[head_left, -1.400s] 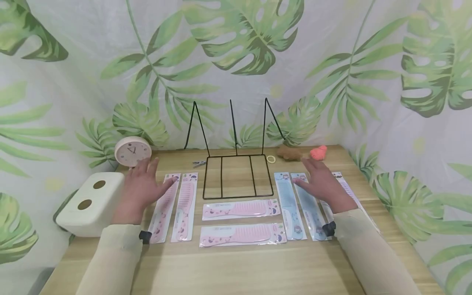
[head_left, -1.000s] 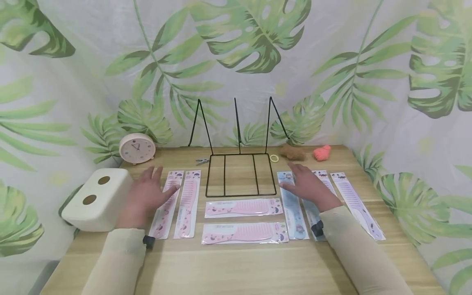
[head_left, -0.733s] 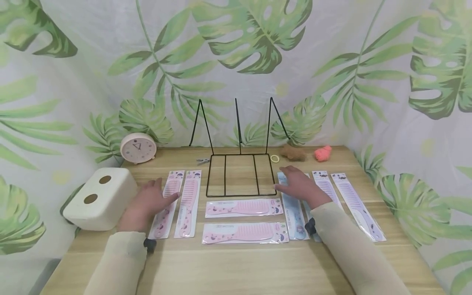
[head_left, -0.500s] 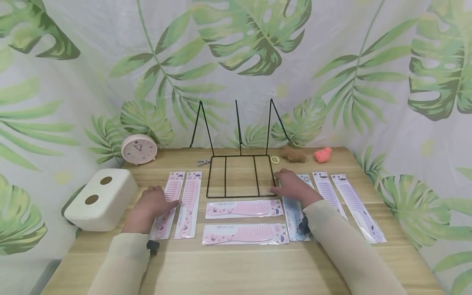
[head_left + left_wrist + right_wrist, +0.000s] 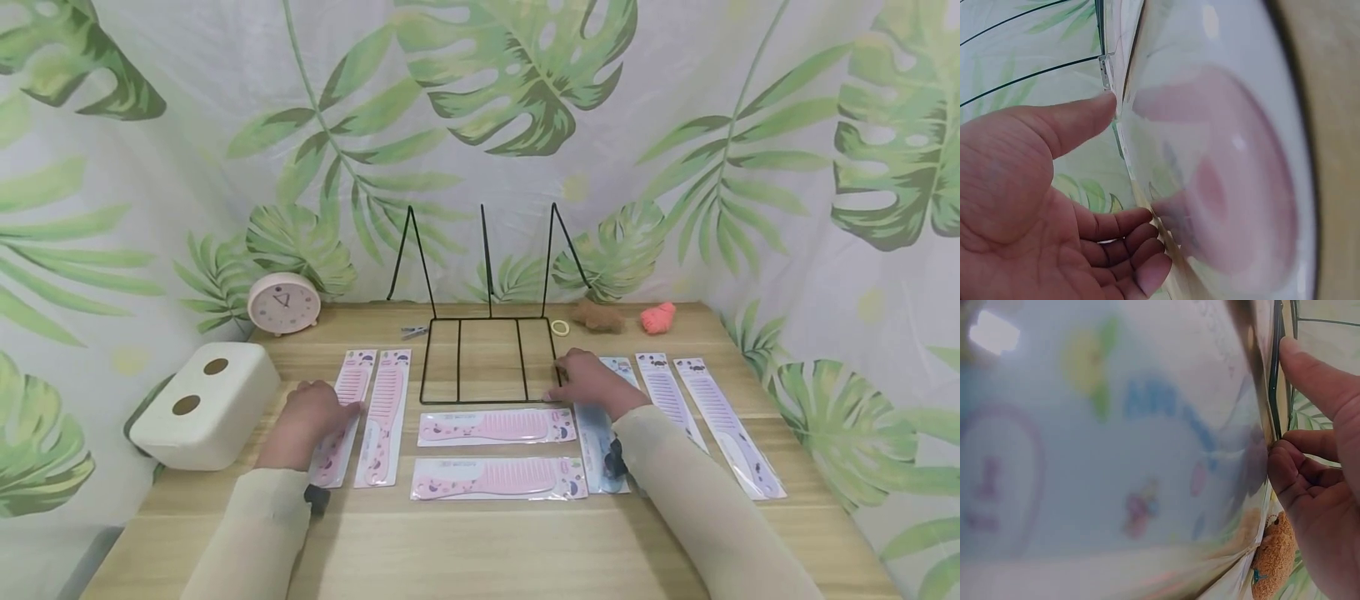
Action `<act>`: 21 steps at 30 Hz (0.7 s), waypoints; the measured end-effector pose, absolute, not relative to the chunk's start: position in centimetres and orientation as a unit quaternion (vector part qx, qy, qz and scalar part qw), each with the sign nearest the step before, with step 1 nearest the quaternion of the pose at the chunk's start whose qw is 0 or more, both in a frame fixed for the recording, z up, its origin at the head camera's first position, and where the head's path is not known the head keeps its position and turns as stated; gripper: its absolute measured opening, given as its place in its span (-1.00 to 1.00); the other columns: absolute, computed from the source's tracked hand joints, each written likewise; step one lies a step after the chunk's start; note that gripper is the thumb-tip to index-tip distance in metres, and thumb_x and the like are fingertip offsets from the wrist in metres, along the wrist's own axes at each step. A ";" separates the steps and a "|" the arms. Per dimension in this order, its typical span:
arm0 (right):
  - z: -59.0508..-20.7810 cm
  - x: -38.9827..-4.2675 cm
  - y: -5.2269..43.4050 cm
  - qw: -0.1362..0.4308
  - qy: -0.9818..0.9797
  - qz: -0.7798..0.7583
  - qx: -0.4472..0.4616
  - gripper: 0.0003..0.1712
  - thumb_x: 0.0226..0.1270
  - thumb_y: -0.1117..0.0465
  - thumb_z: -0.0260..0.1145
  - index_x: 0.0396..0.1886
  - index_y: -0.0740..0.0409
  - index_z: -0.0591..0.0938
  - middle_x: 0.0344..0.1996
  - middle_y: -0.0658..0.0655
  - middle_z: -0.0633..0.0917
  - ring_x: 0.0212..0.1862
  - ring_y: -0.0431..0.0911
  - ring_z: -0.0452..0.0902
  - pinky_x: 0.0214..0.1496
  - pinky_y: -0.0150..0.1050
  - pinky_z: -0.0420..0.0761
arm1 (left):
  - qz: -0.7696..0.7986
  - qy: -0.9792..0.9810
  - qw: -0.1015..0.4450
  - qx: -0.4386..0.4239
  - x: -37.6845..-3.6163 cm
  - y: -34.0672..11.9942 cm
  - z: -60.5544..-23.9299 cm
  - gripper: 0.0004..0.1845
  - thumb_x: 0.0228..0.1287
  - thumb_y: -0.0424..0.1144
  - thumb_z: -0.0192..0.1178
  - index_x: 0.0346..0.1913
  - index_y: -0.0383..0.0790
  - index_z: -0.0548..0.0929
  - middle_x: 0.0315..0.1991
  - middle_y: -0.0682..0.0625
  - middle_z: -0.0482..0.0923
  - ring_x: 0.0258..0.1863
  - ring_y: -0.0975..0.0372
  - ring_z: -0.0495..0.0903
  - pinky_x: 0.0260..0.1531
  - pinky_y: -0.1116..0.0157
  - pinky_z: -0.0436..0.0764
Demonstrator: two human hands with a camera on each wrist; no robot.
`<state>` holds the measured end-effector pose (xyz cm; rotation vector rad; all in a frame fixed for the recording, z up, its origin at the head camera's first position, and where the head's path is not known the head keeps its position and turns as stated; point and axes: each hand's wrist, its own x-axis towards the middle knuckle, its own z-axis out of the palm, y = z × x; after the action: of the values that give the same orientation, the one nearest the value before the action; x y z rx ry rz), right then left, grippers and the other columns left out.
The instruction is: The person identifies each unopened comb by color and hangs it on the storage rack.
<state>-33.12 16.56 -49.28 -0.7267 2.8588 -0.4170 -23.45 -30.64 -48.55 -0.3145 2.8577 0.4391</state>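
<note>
My left hand (image 5: 309, 410) is low over the outermost of two upright packaged pink combs (image 5: 352, 382), hiding its middle. Its fingers bend loosely at the package's left side, and the thumb sits near the right edge, apart from the fingers in the left wrist view. My right hand (image 5: 596, 383) lies over the top of a packaged blue comb (image 5: 597, 442), with thumb and fingertips right at the side wire of the black wire rack (image 5: 522, 358). In the right wrist view the thumb (image 5: 1316, 375) and bent fingers stand apart, close to that wire.
Two pink combs (image 5: 495, 426) lie crosswise before the rack; purple combs (image 5: 723, 417) lie at right. Behind are a clock (image 5: 283, 304), a clip (image 5: 413, 332), a yellow ring (image 5: 560, 328), a brown plush (image 5: 597, 317) and a coral figure (image 5: 657, 317). A white box (image 5: 217, 417) stands left.
Both hands have come down towards the table. The right hand has moved left from over the blue combs to the rack's side; the left hand has come nearer, its fingers more bent.
</note>
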 end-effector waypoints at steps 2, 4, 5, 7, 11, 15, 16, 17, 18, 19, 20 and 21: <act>-49.2 -33.1 16.5 0.084 0.957 -0.137 -0.239 -0.28 0.35 -0.14 0.62 0.18 0.38 0.74 -0.15 0.17 0.67 -0.15 0.00 0.53 0.03 0.02 0.64 | 0.152 0.975 0.117 -0.116 -23.5 -30.5 -48.5 -0.10 0.52 0.18 0.25 0.22 -0.82 0.48 0.04 -0.56 0.49 0.03 -0.29 0.52 0.15 -0.24 0.59; -49.2 -33.1 16.5 0.088 0.958 -0.137 -0.236 -0.27 0.35 -0.15 0.62 0.20 0.38 0.73 -0.12 0.19 0.68 -0.13 0.01 0.54 0.06 0.03 0.65 | 0.154 0.974 0.116 -0.119 -23.6 -30.4 -48.4 -0.14 0.50 0.15 0.28 0.18 -0.79 0.52 0.03 -0.57 0.51 0.02 -0.28 0.52 0.16 -0.24 0.58; -49.2 -33.1 16.5 0.090 0.958 -0.138 -0.233 -0.26 0.34 -0.15 0.62 0.22 0.38 0.73 -0.10 0.20 0.69 -0.11 0.01 0.55 0.08 0.03 0.65 | 0.158 0.973 0.117 -0.121 -23.6 -30.3 -48.3 -0.17 0.49 0.13 0.30 0.16 -0.78 0.54 0.03 -0.56 0.52 0.02 -0.28 0.53 0.15 -0.24 0.58; -49.2 -33.1 16.5 0.093 0.958 -0.140 -0.231 -0.23 0.34 -0.15 0.63 0.25 0.39 0.72 -0.07 0.22 0.69 -0.09 0.02 0.56 0.11 0.05 0.66 | 0.163 0.972 0.120 -0.124 -23.5 -30.2 -48.1 -0.25 0.47 0.10 0.32 0.10 -0.72 0.60 -0.01 -0.52 0.56 -0.02 -0.24 0.54 0.12 -0.21 0.59; -49.2 -33.1 16.5 0.095 0.958 -0.144 -0.228 -0.20 0.34 -0.15 0.63 0.29 0.39 0.70 0.01 0.26 0.71 -0.02 0.05 0.60 0.18 0.07 0.67 | 0.178 0.964 0.132 -0.144 -23.5 -30.0 -47.8 -0.41 0.47 0.03 0.34 -0.02 -0.60 0.68 -0.16 -0.39 0.63 -0.17 -0.14 0.60 -0.06 -0.10 0.65; -49.4 -33.2 16.5 0.098 0.958 -0.141 -0.230 -0.19 0.35 -0.15 0.62 0.32 0.39 0.69 0.05 0.29 0.71 0.02 0.06 0.61 0.23 0.09 0.67 | 0.202 0.955 0.140 -0.164 -23.4 -29.9 -47.6 -0.54 0.45 -0.04 0.35 -0.09 -0.50 0.70 -0.29 -0.28 0.66 -0.28 -0.06 0.64 -0.20 0.00 0.66; -49.4 -33.2 16.5 0.098 0.958 -0.139 -0.231 -0.18 0.35 -0.15 0.62 0.33 0.40 0.69 0.05 0.29 0.71 0.03 0.06 0.61 0.24 0.09 0.67 | 0.207 0.954 0.140 -0.166 -23.5 -29.9 -47.6 -0.56 0.44 -0.05 0.36 -0.10 -0.49 0.70 -0.30 -0.27 0.66 -0.28 -0.06 0.64 -0.20 0.00 0.66; -49.5 -33.3 16.4 0.098 0.958 -0.137 -0.232 -0.18 0.36 -0.15 0.62 0.33 0.40 0.69 0.05 0.29 0.71 0.03 0.06 0.61 0.25 0.09 0.67 | 0.212 0.953 0.140 -0.168 -23.5 -30.0 -47.6 -0.57 0.44 -0.06 0.36 -0.10 -0.49 0.70 -0.30 -0.26 0.66 -0.28 -0.06 0.64 -0.19 0.00 0.65; -49.5 -33.3 16.4 0.098 0.958 -0.134 -0.234 -0.18 0.36 -0.15 0.62 0.33 0.40 0.69 0.05 0.30 0.71 0.03 0.06 0.62 0.25 0.10 0.67 | 0.217 0.951 0.139 -0.169 -23.5 -30.1 -47.6 -0.58 0.43 -0.08 0.36 -0.09 -0.49 0.70 -0.29 -0.26 0.66 -0.27 -0.06 0.63 -0.19 0.00 0.65; -49.5 -33.3 16.4 0.098 0.958 -0.132 -0.235 -0.18 0.36 -0.14 0.62 0.33 0.40 0.69 0.04 0.30 0.72 0.02 0.07 0.62 0.25 0.10 0.67 | 0.222 0.950 0.138 -0.170 -23.5 -30.2 -47.6 -0.58 0.42 -0.09 0.36 -0.08 -0.50 0.69 -0.28 -0.27 0.66 -0.27 -0.07 0.63 -0.18 -0.01 0.64; -49.5 -33.3 16.4 0.098 0.958 -0.130 -0.235 -0.18 0.36 -0.14 0.62 0.34 0.40 0.69 0.05 0.30 0.72 0.04 0.07 0.62 0.27 0.10 0.67 | 0.227 0.949 0.138 -0.173 -23.5 -30.3 -47.7 -0.58 0.41 -0.09 0.36 -0.07 -0.50 0.69 -0.27 -0.27 0.66 -0.26 -0.07 0.63 -0.17 -0.01 0.65; -49.4 -33.3 16.3 0.097 0.958 -0.128 -0.236 -0.19 0.36 -0.14 0.62 0.34 0.40 0.69 0.05 0.30 0.72 0.04 0.07 0.63 0.27 0.10 0.67 | 0.231 0.948 0.135 -0.175 -23.5 -30.4 -47.7 -0.56 0.41 -0.10 0.35 -0.04 -0.52 0.67 -0.25 -0.29 0.64 -0.25 -0.08 0.62 -0.17 -0.01 0.64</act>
<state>-33.34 16.33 -49.45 -0.6995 2.8370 -0.3783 -23.46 -30.35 -47.71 -0.5062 2.7455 0.6681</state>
